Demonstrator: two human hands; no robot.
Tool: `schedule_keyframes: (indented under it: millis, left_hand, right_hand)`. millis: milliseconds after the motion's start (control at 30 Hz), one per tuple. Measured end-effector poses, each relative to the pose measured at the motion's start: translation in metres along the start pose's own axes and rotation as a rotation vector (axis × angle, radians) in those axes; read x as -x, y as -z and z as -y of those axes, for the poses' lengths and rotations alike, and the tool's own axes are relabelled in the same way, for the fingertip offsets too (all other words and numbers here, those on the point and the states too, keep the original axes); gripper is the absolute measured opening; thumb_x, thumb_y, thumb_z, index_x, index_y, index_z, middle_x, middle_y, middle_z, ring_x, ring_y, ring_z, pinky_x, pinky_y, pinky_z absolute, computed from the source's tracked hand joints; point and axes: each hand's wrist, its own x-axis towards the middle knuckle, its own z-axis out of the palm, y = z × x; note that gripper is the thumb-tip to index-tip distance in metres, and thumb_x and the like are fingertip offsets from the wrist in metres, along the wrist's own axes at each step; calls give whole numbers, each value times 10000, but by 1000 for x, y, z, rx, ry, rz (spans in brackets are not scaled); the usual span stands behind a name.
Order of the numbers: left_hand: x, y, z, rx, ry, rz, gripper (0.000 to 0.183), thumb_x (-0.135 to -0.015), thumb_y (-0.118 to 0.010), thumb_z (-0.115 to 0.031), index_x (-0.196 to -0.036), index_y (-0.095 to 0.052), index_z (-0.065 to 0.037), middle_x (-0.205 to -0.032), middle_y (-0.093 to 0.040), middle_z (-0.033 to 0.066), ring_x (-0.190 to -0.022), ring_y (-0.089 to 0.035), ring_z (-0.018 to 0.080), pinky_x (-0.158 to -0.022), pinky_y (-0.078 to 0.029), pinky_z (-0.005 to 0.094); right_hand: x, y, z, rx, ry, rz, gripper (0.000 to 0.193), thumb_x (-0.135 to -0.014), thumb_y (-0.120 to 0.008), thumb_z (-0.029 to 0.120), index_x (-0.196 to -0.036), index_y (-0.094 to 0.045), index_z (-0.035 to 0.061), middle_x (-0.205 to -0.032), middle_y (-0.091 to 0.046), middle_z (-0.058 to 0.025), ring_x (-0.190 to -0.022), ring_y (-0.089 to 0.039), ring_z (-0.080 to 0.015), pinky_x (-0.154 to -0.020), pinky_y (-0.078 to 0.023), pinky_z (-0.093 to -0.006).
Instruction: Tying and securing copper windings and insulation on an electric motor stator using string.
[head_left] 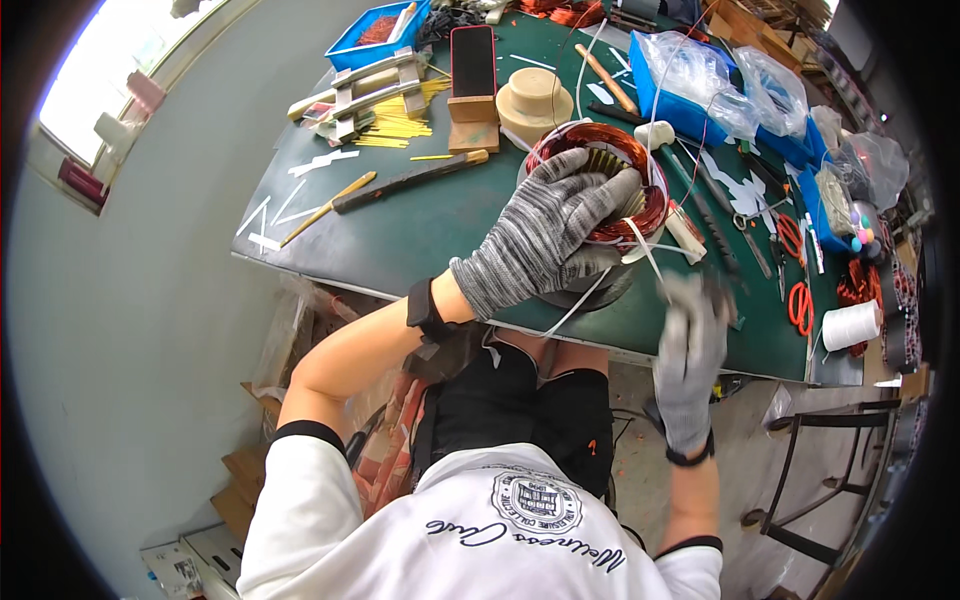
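A motor stator (652, 205) with a ring of red-brown copper windings sits near the table's front edge. My left hand (545, 228), in a grey striped knit glove, lies over its near left side, fingers curled into the opening and gripping it. A white lacing cord (645, 246) runs from the winding's near edge toward my right hand (690, 350). That hand, also gloved, is right of the stator, just past the table edge, with its fingers drawn together on the cord. Its fingertips are blurred. Another length of cord (572, 312) loops below the stator.
On the green table (425, 225) lie a dark wooden stick (400, 185), yellow strips (400, 120) and red-handled scissors (800, 308). Behind the stator are a cream round block (533, 98) and a phone (473, 62) on a wooden stand. A white thread spool (850, 325) stands right.
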Motion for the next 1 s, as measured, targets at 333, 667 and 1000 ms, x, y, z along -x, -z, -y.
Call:
schedule_keyframes:
  millis: [333, 667, 1000]
  left_hand:
    - [-7, 2, 1, 63, -38, -85, 481, -652, -733, -288, -1066, -588, -92, -949, -609, 81, -940, -543, 290, -920, -353, 416]
    - [7, -10, -40, -98, 198, -209, 162, -675, -686, -158, -786, -580, -106, -694, -527, 74, -659, -542, 273, -552, -418, 382]
    - [23, -6, -39, 2, 33, -306, 233, -689, -648, -11, -909, -582, -50, -799, -585, 97, -718, -574, 290, -626, -466, 374]
  right_hand:
    - [419, 118, -168, 552, -915, 920, 273, -866, -472, 250, -1051, -581, 82, -966, -602, -163, -903, -551, -371, -769, -443, -449]
    - [-1, -13, 4, 1, -254, -123, 181, -704, -679, 108, -862, -591, 94, -939, -583, -107, -819, -574, -261, -729, -477, -342]
    - [45, -3, -28, -312, -620, 42, 111, -766, -609, 65, -864, -603, 13, -759, -592, -56, -675, -569, -118, -615, -464, -253]
